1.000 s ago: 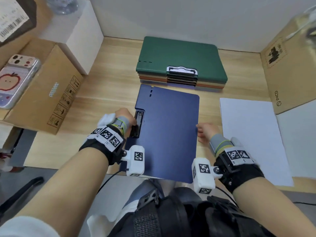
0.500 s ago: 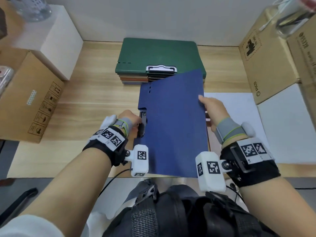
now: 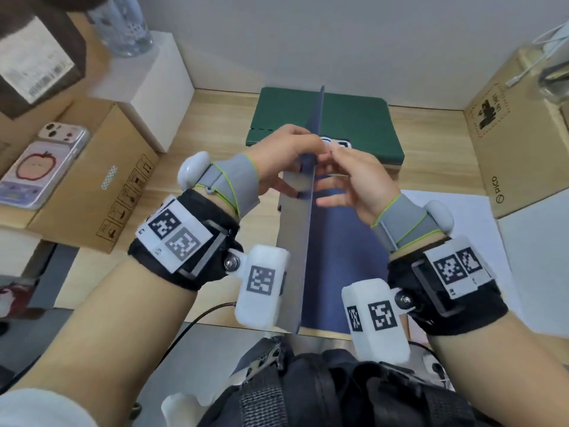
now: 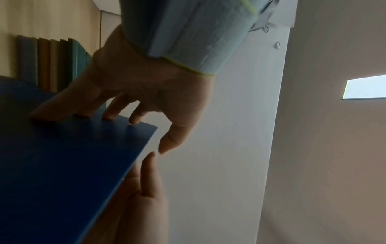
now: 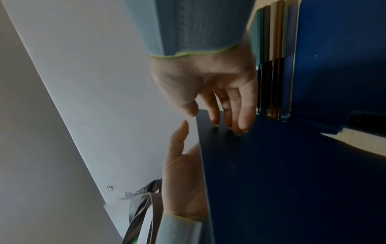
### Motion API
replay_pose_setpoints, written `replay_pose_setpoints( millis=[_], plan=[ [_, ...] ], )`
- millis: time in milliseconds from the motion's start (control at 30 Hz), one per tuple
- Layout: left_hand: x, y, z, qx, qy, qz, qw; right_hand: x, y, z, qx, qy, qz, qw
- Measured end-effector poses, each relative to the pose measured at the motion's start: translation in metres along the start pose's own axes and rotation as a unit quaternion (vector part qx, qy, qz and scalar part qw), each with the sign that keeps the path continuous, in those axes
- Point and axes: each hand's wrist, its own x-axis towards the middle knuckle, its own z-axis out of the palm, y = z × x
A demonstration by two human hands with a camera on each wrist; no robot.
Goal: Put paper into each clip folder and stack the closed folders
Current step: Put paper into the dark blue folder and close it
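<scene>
The blue folder (image 3: pixel 334 260) lies open on the desk near me, its cover (image 3: pixel 294 241) standing upright and seen edge-on. My left hand (image 3: pixel 303 143) touches the cover's outer face near the free edge; in the left wrist view its fingers (image 4: pixel 112 109) lie fairly straight on the cover (image 4: pixel 73 165), thumb off it. My right hand (image 3: pixel 334 161) is on the inner side; in the right wrist view its fingertips (image 5: pixel 236 122) rest on the cover (image 5: pixel 271 181), thumb beside the edge. Behind stands the stack of shut folders (image 3: pixel 354 124), green on top. White paper (image 3: pixel 462 241) lies to the right.
A cardboard box (image 3: pixel 101 186) with a phone (image 3: pixel 40 174) on it and a white box (image 3: pixel 154 87) stand on the left. Another cardboard box (image 3: pixel 523 134) stands at the right, a white block (image 3: pixel 535 251) in front of it. A wall closes the desk's far side.
The blue cover has swung from a slant up to upright. My left hand left the clip at the folder's side and rose to the cover's free edge, meeting the right hand.
</scene>
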Motion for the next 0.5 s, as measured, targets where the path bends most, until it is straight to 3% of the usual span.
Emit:
replay_pose_setpoints(
  millis=[167,267,333,400,500],
  plan=[
    [-0.007,-0.007,-0.035,-0.004,0.009,0.001,1.000,0.019,0.007,0.020,-0.021,-0.036,-0.006,0.999],
    [-0.011,-0.013,-0.068,0.005,0.020,0.004,1.000,0.043,0.032,0.035,-0.141,-0.017,-0.006,0.990],
    [-0.014,-0.020,-0.090,0.010,0.015,0.009,1.000,0.061,0.061,0.034,-0.288,0.006,-0.004,0.958],
    [-0.019,-0.028,-0.113,0.010,0.007,0.012,1.000,0.070,0.089,0.029,-0.420,0.018,0.036,0.907],
    [-0.020,-0.044,-0.143,0.020,0.014,0.007,1.000,0.071,0.122,0.017,-0.522,0.018,0.101,0.847]
  ],
)
